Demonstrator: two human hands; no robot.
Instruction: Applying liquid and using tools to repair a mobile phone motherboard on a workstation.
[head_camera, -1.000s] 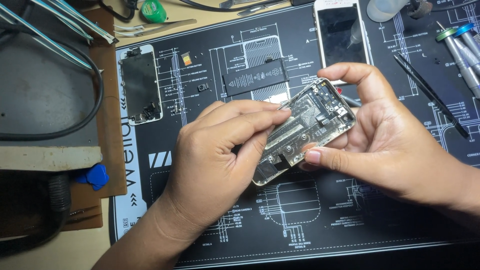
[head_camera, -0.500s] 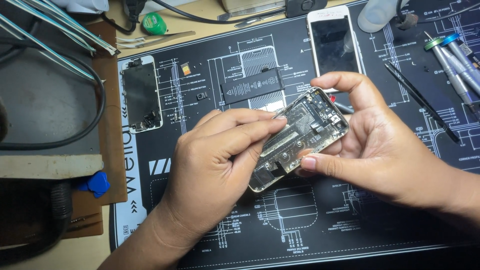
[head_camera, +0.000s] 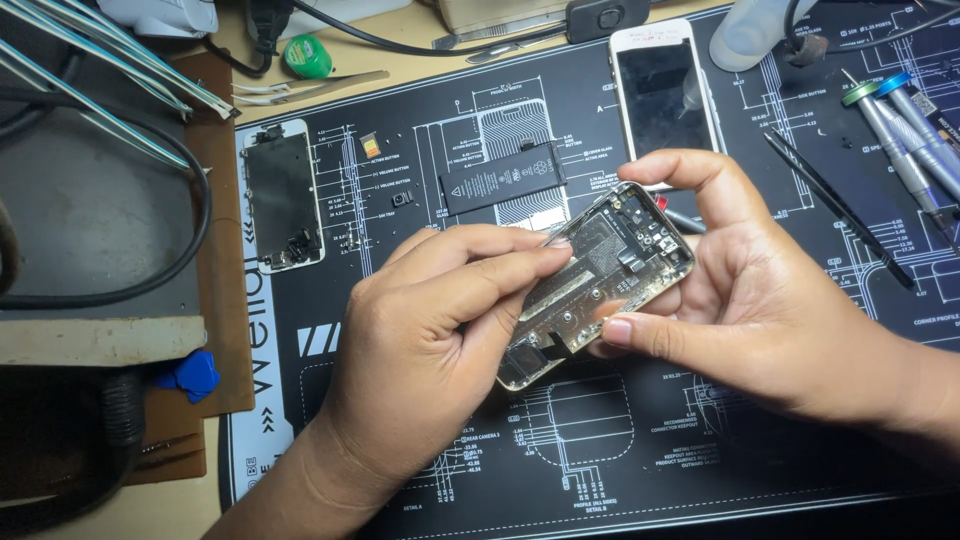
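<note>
An opened phone body (head_camera: 600, 280), a metal shell with its circuit boards showing, is held tilted above the black repair mat (head_camera: 420, 170). My right hand (head_camera: 760, 300) grips it from the right side, thumb under its lower edge and forefinger over its top end. My left hand (head_camera: 430, 350) comes from the lower left, its fingers pinched together on the inside of the shell. Whether those fingers hold a small tool or part is too small to tell.
A black battery (head_camera: 503, 177) lies on the mat behind the hands. A white phone (head_camera: 665, 90) lies at the back, a detached screen (head_camera: 283, 195) at the left. Screwdrivers (head_camera: 900, 130) and a black probe (head_camera: 840, 210) lie right; tweezers (head_camera: 300, 88) and cables at back left.
Both hands with the phone body sit slightly lower in view. My left fingers stay pinched on the shell's inside.
</note>
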